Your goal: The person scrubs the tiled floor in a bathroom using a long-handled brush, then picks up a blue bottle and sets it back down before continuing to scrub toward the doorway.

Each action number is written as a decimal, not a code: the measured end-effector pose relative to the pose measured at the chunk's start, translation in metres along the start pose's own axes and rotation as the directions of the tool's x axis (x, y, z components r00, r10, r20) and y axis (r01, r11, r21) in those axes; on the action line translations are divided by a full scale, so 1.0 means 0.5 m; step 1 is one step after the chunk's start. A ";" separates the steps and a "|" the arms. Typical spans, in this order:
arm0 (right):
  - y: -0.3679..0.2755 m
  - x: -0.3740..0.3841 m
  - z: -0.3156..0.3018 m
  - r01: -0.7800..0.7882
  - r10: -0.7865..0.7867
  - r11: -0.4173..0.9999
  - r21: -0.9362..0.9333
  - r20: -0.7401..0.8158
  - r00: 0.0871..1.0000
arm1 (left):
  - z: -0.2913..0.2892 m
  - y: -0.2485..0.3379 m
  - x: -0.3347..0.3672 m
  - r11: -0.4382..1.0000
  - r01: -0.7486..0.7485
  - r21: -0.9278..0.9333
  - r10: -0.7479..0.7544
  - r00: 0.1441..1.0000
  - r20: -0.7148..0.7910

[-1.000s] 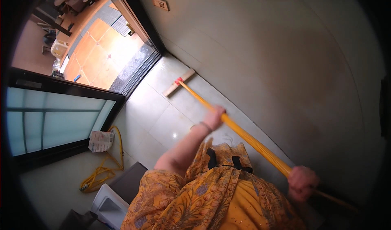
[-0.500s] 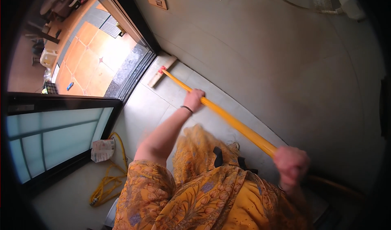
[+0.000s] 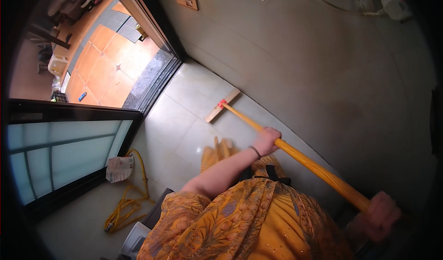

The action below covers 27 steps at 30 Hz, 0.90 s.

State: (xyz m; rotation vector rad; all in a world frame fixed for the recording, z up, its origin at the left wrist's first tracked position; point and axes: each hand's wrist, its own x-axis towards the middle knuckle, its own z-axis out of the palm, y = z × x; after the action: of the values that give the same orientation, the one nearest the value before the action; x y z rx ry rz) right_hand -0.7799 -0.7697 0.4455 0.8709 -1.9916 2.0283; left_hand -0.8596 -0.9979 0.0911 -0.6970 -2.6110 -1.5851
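Observation:
A long yellow wood-grained pole runs diagonally from lower right to the middle, part of a T-shaped floor tool [image 3: 318,170]. Its flat wooden crossbar head [image 3: 214,114] rests on the pale floor tiles, joined to the pole by a red fitting [image 3: 222,103]. Whether bristles or a blade sit under the bar is hidden. My left hand [image 3: 267,141] is closed round the pole's middle, with a dark band at the wrist. Farther right and lower, my right hand [image 3: 382,215] grips the pole's upper end.
A grey wall [image 3: 295,62] borders the floor on the right. At the left stand a dark-framed frosted glass panel [image 3: 78,149] and an open doorway with a metal track [image 3: 159,87]. A coiled yellow hose [image 3: 127,209] lies near a white container [image 3: 134,239].
The wooden head has come back from beside the doorway corner, toward me and rightward along the wall. Both hands have moved right and down with the pole, still gripping it.

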 end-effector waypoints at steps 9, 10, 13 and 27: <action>0.260 0.102 0.250 -0.125 0.138 0.963 0.239 -0.037 0.990 | -0.260 -0.320 -0.053 0.887 0.369 0.277 -0.333 0.927 -0.171; 0.282 0.096 0.273 -0.119 0.129 0.960 0.253 -0.023 0.991 | -0.282 -0.340 -0.067 0.850 0.421 0.315 -0.379 0.906 -0.188; 0.323 0.076 0.317 -0.120 0.102 0.957 0.265 0.084 0.991 | -0.317 -0.369 -0.131 0.732 0.609 0.304 -0.564 0.793 -0.230; 0.086 0.148 0.122 -0.304 0.001 0.873 0.382 0.621 0.784 | -0.132 -0.018 -0.240 0.932 0.340 -0.125 -0.362 0.879 -0.310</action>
State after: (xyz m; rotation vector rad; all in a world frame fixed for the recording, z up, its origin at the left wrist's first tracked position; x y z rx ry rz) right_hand -0.8446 -0.8527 0.4425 1.7009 -1.8992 2.6417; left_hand -0.7692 -1.1015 0.0877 0.0594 -2.5373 -1.6984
